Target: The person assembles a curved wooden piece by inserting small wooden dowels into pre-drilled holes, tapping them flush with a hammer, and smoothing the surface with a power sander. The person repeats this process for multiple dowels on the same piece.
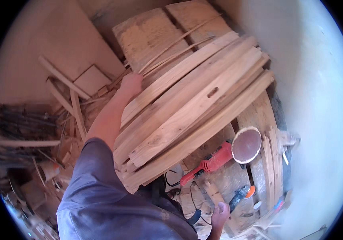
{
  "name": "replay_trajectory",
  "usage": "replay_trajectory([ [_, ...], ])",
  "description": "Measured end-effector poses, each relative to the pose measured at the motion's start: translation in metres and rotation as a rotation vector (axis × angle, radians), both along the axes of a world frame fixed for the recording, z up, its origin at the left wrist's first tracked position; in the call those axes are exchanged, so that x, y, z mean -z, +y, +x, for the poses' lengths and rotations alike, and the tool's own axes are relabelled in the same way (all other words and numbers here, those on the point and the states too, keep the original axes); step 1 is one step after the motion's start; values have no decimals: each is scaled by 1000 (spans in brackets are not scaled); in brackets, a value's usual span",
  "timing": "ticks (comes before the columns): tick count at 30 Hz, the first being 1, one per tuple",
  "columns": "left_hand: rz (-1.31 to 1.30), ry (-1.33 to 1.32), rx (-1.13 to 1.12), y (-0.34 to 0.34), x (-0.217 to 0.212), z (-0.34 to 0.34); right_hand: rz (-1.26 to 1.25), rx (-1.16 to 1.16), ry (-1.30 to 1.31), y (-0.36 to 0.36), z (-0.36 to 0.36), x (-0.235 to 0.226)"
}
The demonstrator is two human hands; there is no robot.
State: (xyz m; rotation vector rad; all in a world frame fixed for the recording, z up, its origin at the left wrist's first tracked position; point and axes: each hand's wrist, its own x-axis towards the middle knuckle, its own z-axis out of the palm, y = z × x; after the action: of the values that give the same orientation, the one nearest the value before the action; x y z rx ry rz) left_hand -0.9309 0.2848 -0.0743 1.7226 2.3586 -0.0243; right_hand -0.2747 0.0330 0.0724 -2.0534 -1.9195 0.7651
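My left hand (132,84) reaches up and rests on the left edge of a stack of long wooden planks (191,108), fingers curled against the top boards. One plank has an oval slot (212,92). Thin wood strips (171,50) lie across the stack's far end. My right hand (220,211) hangs low near the bottom edge, fingers closed, just above the workbench (227,180); what it holds, if anything, is hidden. A red disc sander (227,154) with a round sanding pad lies on the bench below the planks.
A second small power tool (241,194) with an orange part lies right of my right hand. Scrap offcuts and sticks (69,104) pile up on the left. Large board panels (55,44) lean at the back. A pale wall (315,80) is on the right.
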Motion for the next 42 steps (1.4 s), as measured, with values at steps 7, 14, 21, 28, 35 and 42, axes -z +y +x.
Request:
replay_trajectory([
  [7, 119, -924, -224, -45, -103, 21, -14, 126, 162, -52, -2, -13],
  [14, 215, -1563, 52, -147, -163, 278, 125, 241, 737, -83, -6, -31],
  [21, -269, -1931, 48, -313, -189, 614, 239, 715, 895, -197, 100, -37],
  [28, 121, -825, 1207, -385, -219, 695, 429, 763, 490, -290, 206, -34],
  [35, -174, -500, 1531, -374, -206, 790, 355, 933, 542, -314, 268, -31],
  [42, -225, -472, 1384, -355, -116, 941, 279, 1559, 472, -454, 312, 77],
])
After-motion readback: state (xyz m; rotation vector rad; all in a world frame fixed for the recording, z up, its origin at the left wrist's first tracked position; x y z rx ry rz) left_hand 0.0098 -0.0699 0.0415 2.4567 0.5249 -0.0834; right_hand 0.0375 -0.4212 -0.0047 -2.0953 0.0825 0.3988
